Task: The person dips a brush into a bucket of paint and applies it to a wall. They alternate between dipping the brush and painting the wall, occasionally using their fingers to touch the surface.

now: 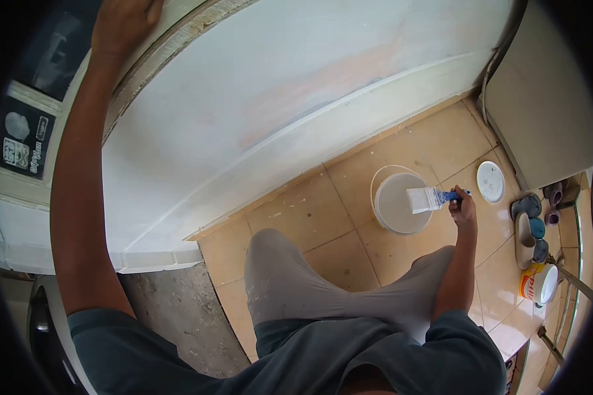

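Note:
My right hand (463,207) is closed around the blue handle of a paintbrush (425,200). The brush's wide bristles are coated white and lie over the opening of a white bucket (402,222). Pale paint shows inside the bucket, whose thin handle leans to the wall side. My left hand (122,29) is raised at the top left against the pale window or door frame (168,49). Most of its fingers are cut off by the picture's edge, so its grip cannot be made out.
A white wall (244,99) with a pinkish patch runs along the tiled floor (339,257). Right of the bucket lies a round white lid (491,182). Several shoes (526,230) and a yellow-and-white tub (539,283) stand farther right. A large beige panel (540,99) rises at the upper right.

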{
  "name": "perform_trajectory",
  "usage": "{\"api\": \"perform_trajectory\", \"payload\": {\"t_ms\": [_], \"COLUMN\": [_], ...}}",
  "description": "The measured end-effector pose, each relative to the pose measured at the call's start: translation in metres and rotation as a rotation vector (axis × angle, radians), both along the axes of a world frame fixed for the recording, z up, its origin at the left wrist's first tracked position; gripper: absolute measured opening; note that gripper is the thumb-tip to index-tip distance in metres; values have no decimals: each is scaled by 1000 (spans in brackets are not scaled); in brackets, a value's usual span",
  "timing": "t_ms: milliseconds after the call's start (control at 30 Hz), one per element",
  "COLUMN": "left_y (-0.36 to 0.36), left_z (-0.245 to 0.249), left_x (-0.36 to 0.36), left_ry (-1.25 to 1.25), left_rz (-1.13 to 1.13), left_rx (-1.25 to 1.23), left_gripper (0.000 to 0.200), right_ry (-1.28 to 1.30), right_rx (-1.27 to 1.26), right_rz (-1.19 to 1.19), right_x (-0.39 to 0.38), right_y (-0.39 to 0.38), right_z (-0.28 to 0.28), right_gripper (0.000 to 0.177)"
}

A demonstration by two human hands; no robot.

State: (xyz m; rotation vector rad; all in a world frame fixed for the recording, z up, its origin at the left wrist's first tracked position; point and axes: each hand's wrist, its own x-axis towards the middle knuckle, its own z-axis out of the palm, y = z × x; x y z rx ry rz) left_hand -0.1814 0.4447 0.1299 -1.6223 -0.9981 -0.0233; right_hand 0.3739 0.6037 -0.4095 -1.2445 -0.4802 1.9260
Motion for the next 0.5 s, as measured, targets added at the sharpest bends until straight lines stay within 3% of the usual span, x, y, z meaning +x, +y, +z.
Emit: {"api": "perform_trajectory", "payload": {"t_ms": [100, 167, 300, 367, 500], "left_y": [2, 3, -1, 4, 4], "left_z": [-1, -2, 3, 5, 6], "left_x": [-3, -3, -6, -30, -34], "left_ry": [-21, -12, -5, 3, 33], "left_rz": [-31, -39, 21, 2, 10], "left_rx": [8, 18, -23, -50, -36], "left_gripper": [18, 17, 24, 37, 37], "right_ry": [384, 557, 697, 610, 371], "right_rx": [9, 57, 244, 396, 749], "right_rz": [50, 40, -40, -109, -239], "right_x": [-33, -83, -173, -200, -242], "right_y": [-2, -20, -41, -39, -54], "right_z": [15, 56, 127, 148, 159], "right_gripper": [15, 16, 21, 26, 32]}}
